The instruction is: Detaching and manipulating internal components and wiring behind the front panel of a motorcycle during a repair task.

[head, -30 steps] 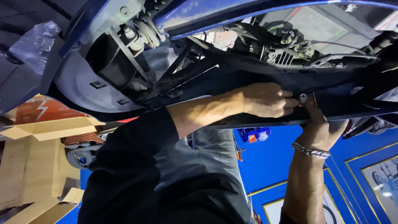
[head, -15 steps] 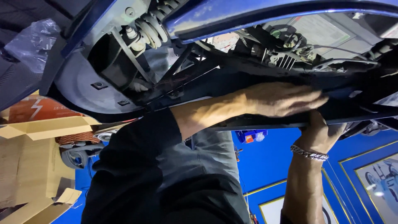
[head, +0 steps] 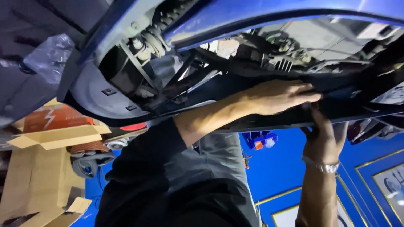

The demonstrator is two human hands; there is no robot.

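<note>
- We see the dark underside panel (head: 269, 122) of a raised blue car, running across the middle of the frame from centre to right edge; both hands are on it.
- Our left hand (head: 280, 96), reaching from the lower left in a black sleeve (head: 143, 168), lies flat against the panel right of centre, fingers stretched out towards the right; its grip is released, pressing rather than clasping.
- Our right hand (head: 324, 138) comes up from the lower right, just below the left one, fingers raised to the panel's lower edge. We cannot tell whether its grip is clenched on anything, as the fingertips are lost in shadow.
- A silver bracelet (head: 322, 166) circles the right wrist.
- Above the hands, at upper centre, sit engine parts, hoses and a ribbed metal piece (head: 282, 63).
- At upper left, a coil spring (head: 155, 40) shows inside the wheel arch, above a black curved liner (head: 97, 98).
- At lower left stands an open cardboard box (head: 42, 168), with an orange box (head: 54, 117) behind it.
- Blue wall panels (head: 370, 168) with pale trim fill the lower right.
</note>
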